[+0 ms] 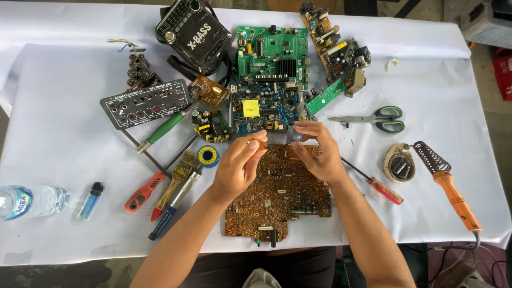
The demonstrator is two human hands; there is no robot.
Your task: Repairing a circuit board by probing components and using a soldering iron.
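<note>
bare cloth (pixel 64 144) left, circuit boards (pixel 272 58) crowd ahead

A square yellow label (pixel 250 108) sits on the blue board (pixel 264 109). The water bottle (pixel 32 201), far left, wears a blue-and-white label (pixel 21 202). No screens.

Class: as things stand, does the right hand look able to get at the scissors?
Probably yes. The right hand is over the brown board, and the scissors lie just beyond it on bare cloth, nothing between; though its fingers seem occupied.
</note>
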